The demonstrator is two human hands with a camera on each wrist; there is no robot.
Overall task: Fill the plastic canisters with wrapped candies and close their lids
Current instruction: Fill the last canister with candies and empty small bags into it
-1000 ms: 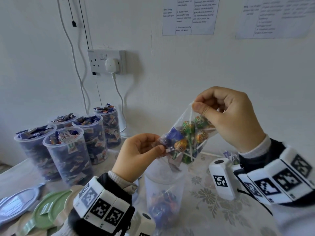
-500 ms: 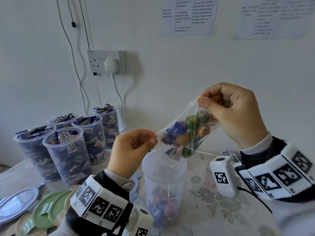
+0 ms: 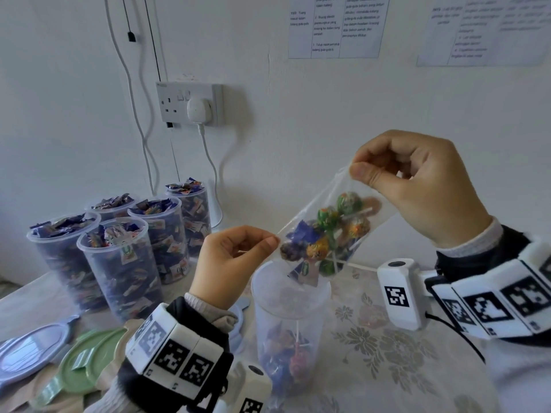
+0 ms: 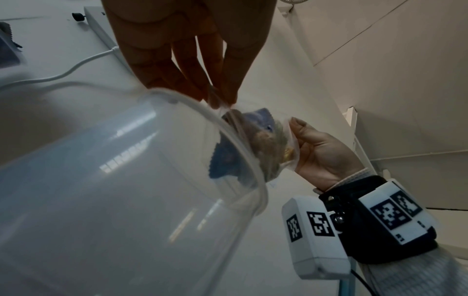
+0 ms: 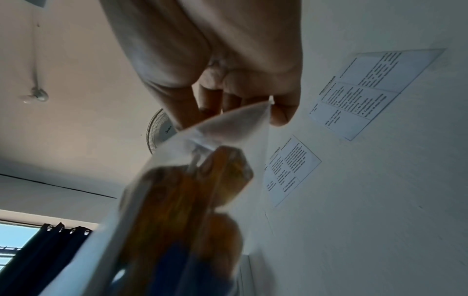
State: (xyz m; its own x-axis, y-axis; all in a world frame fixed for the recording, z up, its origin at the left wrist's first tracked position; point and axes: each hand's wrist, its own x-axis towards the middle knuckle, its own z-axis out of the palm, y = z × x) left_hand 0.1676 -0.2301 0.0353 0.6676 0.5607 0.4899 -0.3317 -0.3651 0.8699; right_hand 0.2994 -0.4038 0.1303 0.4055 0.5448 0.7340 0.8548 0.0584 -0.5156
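1. head view: clear bag of lollipops tilted over the open canister, mouth end low at the left, closed end high at the right.
2. left hand pinching the low corner between thumb and forefinger; right hand pinching the raised corner, other fingers curled in.
3. compared with a second ago: right end lifted higher, bag steeper and stretched out, candies slid toward the mouth just above the canister rim; more lollipops now lying in the canister bottom.
4. meaning, as a judgement: pour under way, canister only slightly filled, most of the bag yet to go.
5. five full canisters standing lidless at the left of the tabletop, lids stacked in front; closing not yet begun.
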